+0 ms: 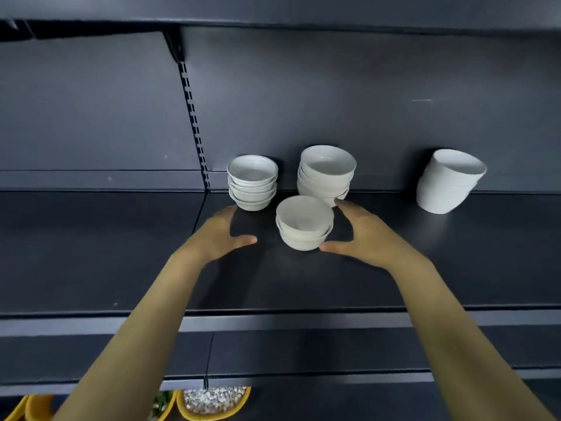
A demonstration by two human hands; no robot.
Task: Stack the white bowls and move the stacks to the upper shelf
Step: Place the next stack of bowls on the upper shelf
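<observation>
A short stack of white bowls (303, 223) stands on the dark shelf (121, 253) between my two hands. My right hand (361, 235) is open beside it, its thumb tip at the stack's lower right and its fingertips near the taller stack (326, 174) behind. My left hand (223, 233) is open a little to the left of the short stack, not touching it, with its fingers near the small left stack (252, 182). A fourth stack of white bowls (447, 182) leans at the far right against the back wall.
A slotted upright rail (194, 123) runs down the back panel left of the bowls. Another shelf edge (273, 22) spans the top. Below the front edge, yellow bowls (212, 402) with food sit on a lower level.
</observation>
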